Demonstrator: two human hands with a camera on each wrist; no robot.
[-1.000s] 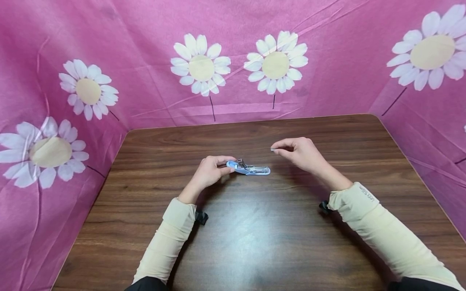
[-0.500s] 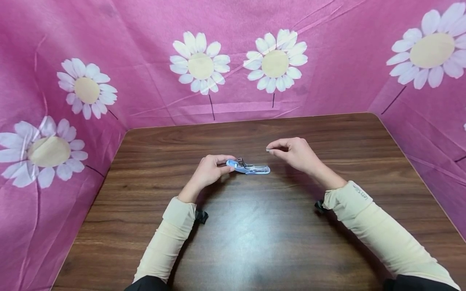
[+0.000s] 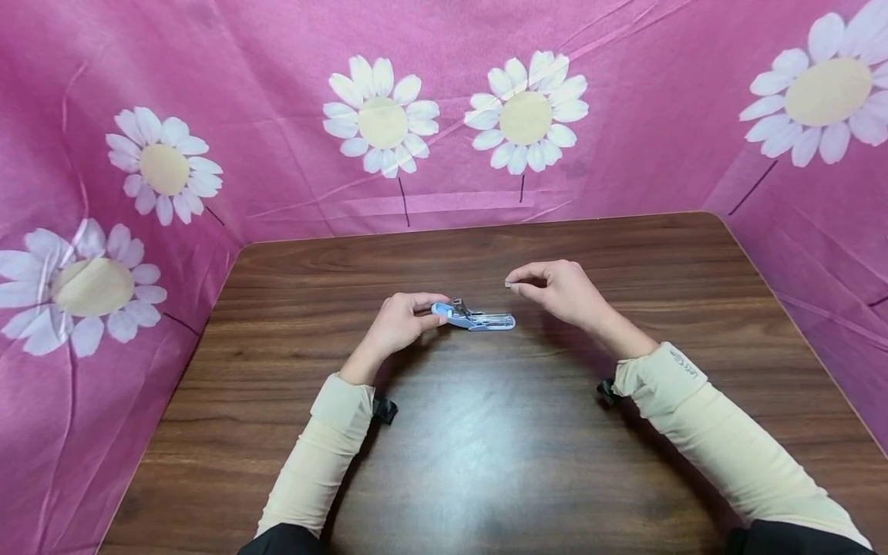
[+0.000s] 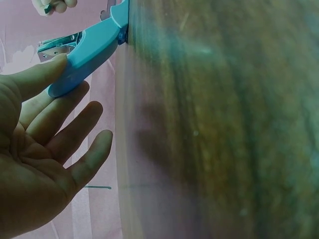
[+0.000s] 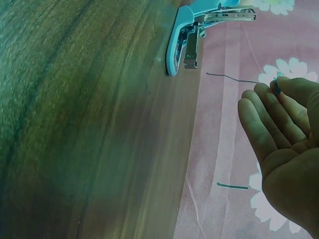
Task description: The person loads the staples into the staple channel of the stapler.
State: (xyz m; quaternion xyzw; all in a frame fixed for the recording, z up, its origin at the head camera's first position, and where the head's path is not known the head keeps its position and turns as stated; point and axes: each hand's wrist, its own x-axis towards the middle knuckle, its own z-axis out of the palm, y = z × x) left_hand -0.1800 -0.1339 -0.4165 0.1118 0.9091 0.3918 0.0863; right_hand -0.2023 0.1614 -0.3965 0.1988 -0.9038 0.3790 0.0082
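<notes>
1. Blue plastic sits under the left hand (image 3: pixel 398 324): its thumb and fingertips pinch the rear end of the stapler (image 3: pixel 474 318), which lies opened out flat on the table (image 3: pixel 486 447), near the middle and a little toward the far edge.
2. In the left wrist view the other fingers are spread and nearly straight, so only the thumb and a fingertip or two steady the stapler.
3. The right hand (image 3: pixel 565 291) hovers above the table, just right of the stapler's open metal end and not touching it. Its thumb and forefinger pinch a small grey strip (image 3: pixel 509 285), probably staples, though it is too small to be sure.
4. Judged from this, the step in hand looks like loading: one hand braces the body, the other brings the strip.
5. The next move would call for lining the strip up with the metal channel and keeping the stapler from sliding.
6. Pink cloth (image 3: pixel 444 46) printed with daisies walls in the table on three sides.
</notes>
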